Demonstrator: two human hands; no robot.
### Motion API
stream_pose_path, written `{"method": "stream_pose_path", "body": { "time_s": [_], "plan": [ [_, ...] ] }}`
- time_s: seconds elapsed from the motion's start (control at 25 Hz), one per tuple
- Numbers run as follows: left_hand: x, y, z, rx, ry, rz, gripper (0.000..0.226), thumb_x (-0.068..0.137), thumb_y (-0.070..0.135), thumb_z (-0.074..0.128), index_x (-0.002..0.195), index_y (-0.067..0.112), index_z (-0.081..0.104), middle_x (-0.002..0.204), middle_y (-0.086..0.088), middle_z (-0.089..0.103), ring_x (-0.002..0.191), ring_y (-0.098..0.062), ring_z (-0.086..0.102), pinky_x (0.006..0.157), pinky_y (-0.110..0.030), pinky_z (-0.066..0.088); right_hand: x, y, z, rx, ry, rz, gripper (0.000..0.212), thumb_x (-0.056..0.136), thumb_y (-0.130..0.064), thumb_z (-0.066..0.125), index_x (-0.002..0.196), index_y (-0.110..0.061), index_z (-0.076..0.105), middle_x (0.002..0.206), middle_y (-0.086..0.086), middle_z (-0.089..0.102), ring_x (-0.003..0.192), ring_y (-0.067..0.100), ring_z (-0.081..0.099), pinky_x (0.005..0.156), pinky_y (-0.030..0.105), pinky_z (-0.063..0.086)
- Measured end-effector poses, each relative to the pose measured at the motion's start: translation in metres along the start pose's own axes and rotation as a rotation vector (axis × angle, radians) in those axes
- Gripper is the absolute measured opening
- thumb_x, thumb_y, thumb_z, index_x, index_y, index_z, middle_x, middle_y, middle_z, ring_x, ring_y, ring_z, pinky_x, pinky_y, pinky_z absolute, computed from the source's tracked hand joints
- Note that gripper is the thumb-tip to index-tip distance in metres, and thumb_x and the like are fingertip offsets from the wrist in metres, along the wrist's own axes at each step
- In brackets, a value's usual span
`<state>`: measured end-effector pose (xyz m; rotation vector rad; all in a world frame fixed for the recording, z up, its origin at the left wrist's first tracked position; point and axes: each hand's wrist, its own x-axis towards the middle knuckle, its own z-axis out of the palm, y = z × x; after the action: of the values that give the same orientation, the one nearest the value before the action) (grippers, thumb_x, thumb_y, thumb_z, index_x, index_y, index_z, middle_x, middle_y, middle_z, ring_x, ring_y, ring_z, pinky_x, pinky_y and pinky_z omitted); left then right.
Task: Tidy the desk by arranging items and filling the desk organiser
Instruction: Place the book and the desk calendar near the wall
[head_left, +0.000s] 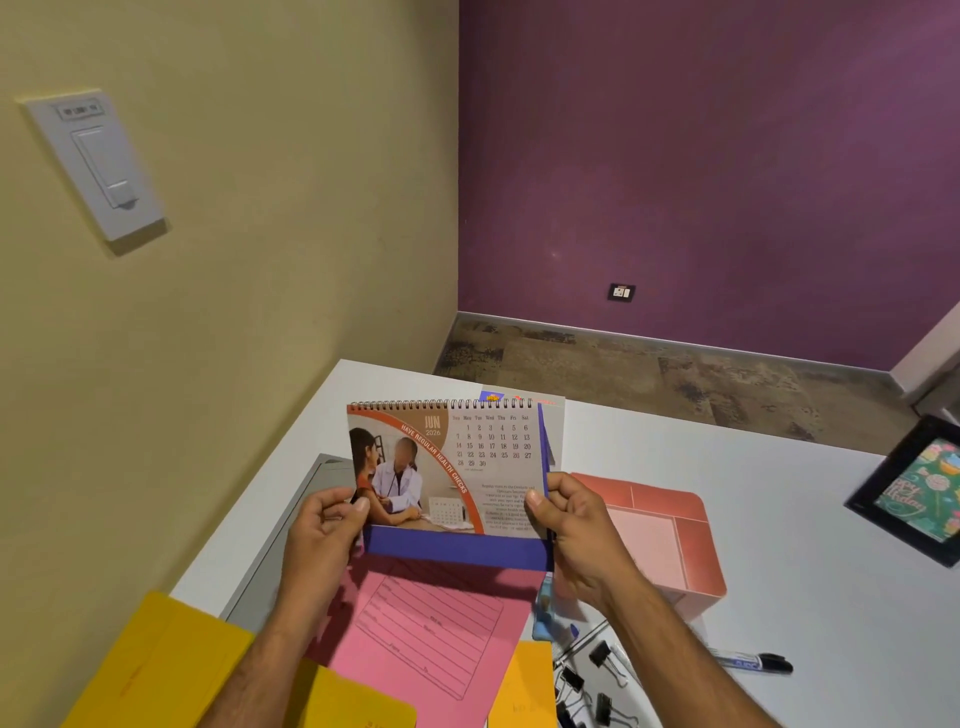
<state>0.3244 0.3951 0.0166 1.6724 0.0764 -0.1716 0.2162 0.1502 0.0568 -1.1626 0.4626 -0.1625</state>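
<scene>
**Both hands hold the desk calendar above the papers**

Yellow envelopes (171, 670) lie at the near edge of the white desk (753, 519), with a pink lined form (431, 634) spread between and partly over them. Just right of the form, black binder clips (587, 680) sit in a loose cluster, and a black marker (753, 663) lies a little further right, apart from them.

Above the pink form, a spiral-bound desk calendar (452, 467) is held clear of the desk, upright, its June page facing the camera and its blue base edge lowest. Left hand (322, 540) grips the calendar's lower left corner, thumb on the front of the page. Right hand (576, 530) grips the lower right corner the same way, thumb on the front and fingers curled behind. The two hands are apart, one at each side of the calendar.

Behind the right hand stands a pink desk organiser (670, 535) with several open compartments; what they hold cannot be made out. A grey folder (291, 519) lies flat behind the left hand. At the far right edge of the desk, a black-framed picture (919, 488) stands tilted.
</scene>
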Motion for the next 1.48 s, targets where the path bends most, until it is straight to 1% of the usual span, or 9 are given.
{"method": "stream_pose_path", "body": {
  "time_s": [0.12,0.28,0.4,0.6,0.72,0.84,1.0,1.2,1.48],
  "plan": [
    [0.008,-0.001,-0.005,-0.036,-0.024,-0.035,0.029,0.092,0.036,0.063,0.117,0.025,0.056,0.115,-0.003,0.065,0.100,-0.020,0.067,0.072,-0.037,0.060,0.007,-0.004,0.005,-0.003,-0.030,-0.013,0.014,0.094,-0.002,0.054,0.107,0.002,0.058,0.109,0.019,0.072,0.102,0.036,0.069,0.087,0.050,0.057],
    [0.016,0.004,-0.006,-0.065,-0.084,-0.036,0.016,0.098,0.025,0.055,0.106,0.014,0.063,0.092,-0.008,0.075,0.093,-0.027,0.071,0.071,-0.034,0.059,0.019,-0.008,0.011,0.019,-0.063,-0.032,0.014,0.094,-0.001,0.053,0.107,0.003,0.057,0.109,0.019,0.072,0.099,0.034,0.070,0.083,0.043,0.059],
    [0.026,0.002,-0.007,-0.037,-0.089,-0.035,0.011,0.100,0.020,0.051,0.104,0.015,0.061,0.091,-0.006,0.076,0.096,-0.025,0.070,0.083,-0.047,0.057,0.037,-0.006,0.013,-0.037,-0.048,-0.053,0.012,0.095,0.000,0.053,0.106,0.002,0.057,0.108,0.017,0.072,0.097,0.030,0.071,0.080,0.041,0.060],
    [0.063,0.004,-0.010,0.069,-0.063,0.018,0.012,0.100,0.013,0.051,0.095,0.023,0.056,0.088,-0.007,0.076,0.095,-0.023,0.071,0.093,-0.056,0.051,0.090,-0.007,0.027,-0.383,-0.013,-0.170,0.008,0.098,-0.006,0.051,0.101,-0.010,0.057,0.105,0.006,0.074,0.099,0.024,0.071,0.084,0.041,0.059],
    [0.101,0.012,-0.012,0.166,-0.023,0.096,0.017,0.098,0.016,0.052,0.092,0.032,0.052,0.092,-0.003,0.075,0.096,-0.020,0.070,0.095,-0.053,0.050,0.130,-0.010,0.040,-0.604,0.049,-0.245,0.008,0.095,-0.016,0.053,0.096,-0.023,0.058,0.103,-0.002,0.072,0.096,0.016,0.069,0.085,0.045,0.057],
    [0.140,0.021,-0.011,0.231,0.036,0.143,0.015,0.098,0.017,0.053,0.097,0.032,0.050,0.097,0.003,0.073,0.095,-0.019,0.068,0.088,-0.042,0.052,0.173,-0.010,0.057,-0.747,0.084,-0.281,0.004,0.095,-0.022,0.053,0.097,-0.025,0.054,0.101,-0.005,0.068,0.094,0.017,0.066,0.082,0.049,0.056],
    [0.188,0.020,-0.011,0.352,0.122,0.188,0.007,0.100,0.016,0.051,0.105,0.019,0.049,0.100,-0.001,0.069,0.089,-0.018,0.063,0.063,-0.021,0.043,0.226,-0.001,0.081,-0.808,0.066,-0.276,0.009,0.098,-0.019,0.049,0.106,-0.017,0.052,0.109,0.000,0.066,0.100,0.019,0.063,0.084,0.040,0.057],
    [0.233,-0.005,-0.015,0.471,0.164,0.188,0.007,0.098,0.013,0.052,0.101,0.014,0.046,0.097,-0.005,0.069,0.085,-0.022,0.062,0.058,-0.020,0.040,0.284,0.019,0.099,-0.926,0.034,-0.281,0.019,0.098,-0.016,0.049,0.116,-0.011,0.052,0.121,0.005,0.065,0.110,0.024,0.060,0.083,0.030,0.051],
    [0.249,-0.033,0.002,0.549,0.127,0.142,0.012,0.098,0.012,0.053,0.103,0.014,0.042,0.096,-0.006,0.062,0.084,-0.026,0.058,0.054,-0.024,0.037,0.330,0.043,0.094,-0.984,0.033,-0.198,0.020,0.100,-0.015,0.047,0.120,-0.011,0.048,0.128,0.006,0.061,0.115,0.025,0.058,0.081,0.027,0.047]
  ]
}}
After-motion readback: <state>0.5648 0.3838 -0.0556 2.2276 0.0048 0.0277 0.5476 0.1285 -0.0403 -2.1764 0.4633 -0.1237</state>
